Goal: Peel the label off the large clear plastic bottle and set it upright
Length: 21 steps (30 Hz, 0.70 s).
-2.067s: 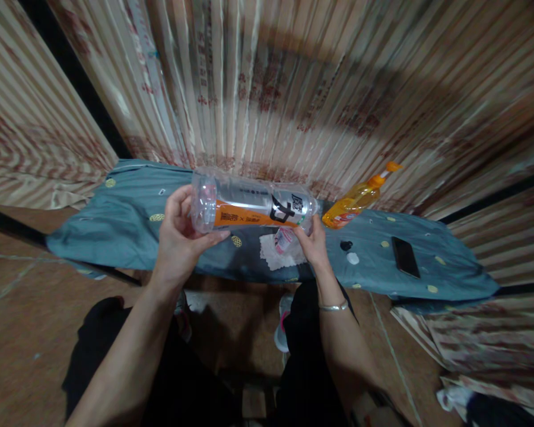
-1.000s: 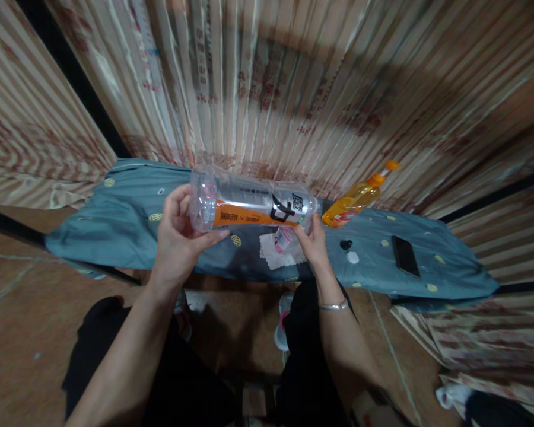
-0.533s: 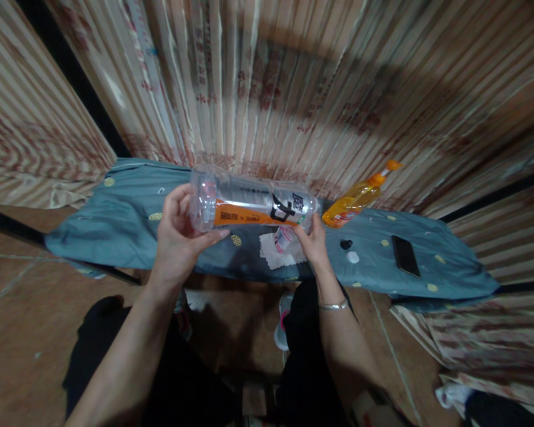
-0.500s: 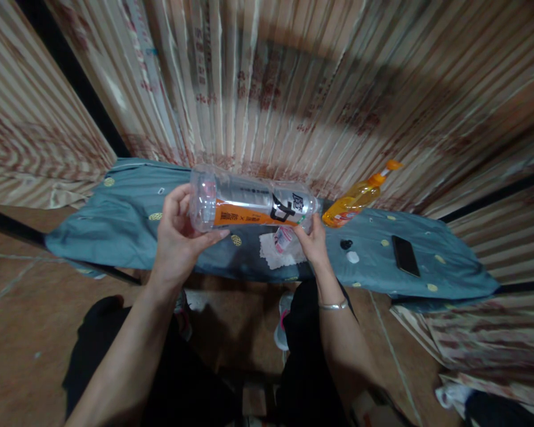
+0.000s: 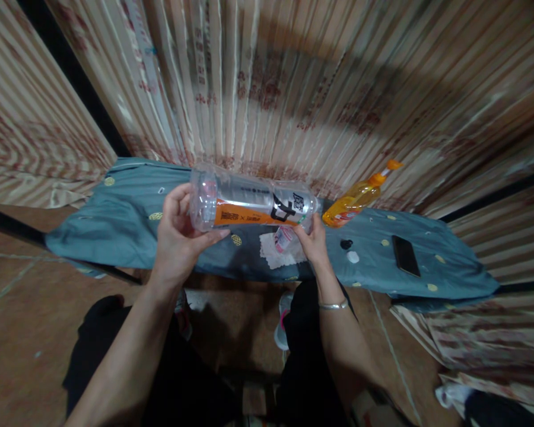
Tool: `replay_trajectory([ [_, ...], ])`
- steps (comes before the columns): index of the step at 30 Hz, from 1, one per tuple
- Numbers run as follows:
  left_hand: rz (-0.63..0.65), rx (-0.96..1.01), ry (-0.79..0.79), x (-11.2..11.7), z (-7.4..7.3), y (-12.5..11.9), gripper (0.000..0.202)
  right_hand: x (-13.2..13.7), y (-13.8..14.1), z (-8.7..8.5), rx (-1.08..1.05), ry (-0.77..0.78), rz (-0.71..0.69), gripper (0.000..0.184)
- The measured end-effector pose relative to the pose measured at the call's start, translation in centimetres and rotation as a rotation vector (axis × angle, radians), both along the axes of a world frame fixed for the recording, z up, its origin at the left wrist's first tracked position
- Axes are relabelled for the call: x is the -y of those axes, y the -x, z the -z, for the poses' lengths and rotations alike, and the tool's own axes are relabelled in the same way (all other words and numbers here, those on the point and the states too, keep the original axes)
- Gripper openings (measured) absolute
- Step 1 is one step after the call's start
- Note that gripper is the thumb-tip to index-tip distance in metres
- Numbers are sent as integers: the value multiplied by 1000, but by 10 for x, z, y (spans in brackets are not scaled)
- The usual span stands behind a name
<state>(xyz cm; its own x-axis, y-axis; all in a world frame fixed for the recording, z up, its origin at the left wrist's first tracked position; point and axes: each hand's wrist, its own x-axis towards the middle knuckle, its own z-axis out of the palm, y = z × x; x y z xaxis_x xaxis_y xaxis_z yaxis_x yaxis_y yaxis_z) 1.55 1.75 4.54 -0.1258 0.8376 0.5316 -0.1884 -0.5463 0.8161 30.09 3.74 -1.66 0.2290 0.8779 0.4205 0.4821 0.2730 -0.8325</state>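
Note:
A large clear plastic bottle point(image 5: 253, 201) with a silver and orange label lies sideways in the air between my hands. My left hand point(image 5: 178, 237) is closed round its base end, the thumb along the lower side. At the neck end, my right hand point(image 5: 312, 240) grips it with the thumb in front; the other fingers are mostly hidden behind it. Below the bottle, a small container with a pink and white label point(image 5: 283, 238) rests on a white paper sheet point(image 5: 270, 256), partly covered by my right hand. A yellow dish soap bottle point(image 5: 351, 201) with an orange top stands just right of the neck.
The blue-green cloth point(image 5: 129, 225) covers a narrow bench. To the right on it are a black cap-like piece point(image 5: 346, 244), a white round piece point(image 5: 352, 257) and a dark phone point(image 5: 405, 255). A striped curtain point(image 5: 267, 89) hangs right behind. Black frame bars point(image 5: 75, 83) stand at the sides.
Almost nothing differs. Both hands keep the same hold on the clear bottle, which seems turned very slightly about its length.

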Motion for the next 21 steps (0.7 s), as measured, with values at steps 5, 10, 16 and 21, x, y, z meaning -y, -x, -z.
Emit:
replay_trajectory([
  [5, 11, -7, -2, 1, -1, 0, 76, 0, 0, 0, 1, 2, 8, 39],
  [10, -8, 6, -6, 0, -2, 0, 77, -1, -1, 1, 9, -21, 4, 38],
  [16, -17, -21, 3, 1, -2, 1, 78, -1, -2, 3, 0, -29, -3, 40],
  [21, -17, -41, -4, 0, 0, 2, 80, -2, -2, 4, 6, -22, -8, 43],
])
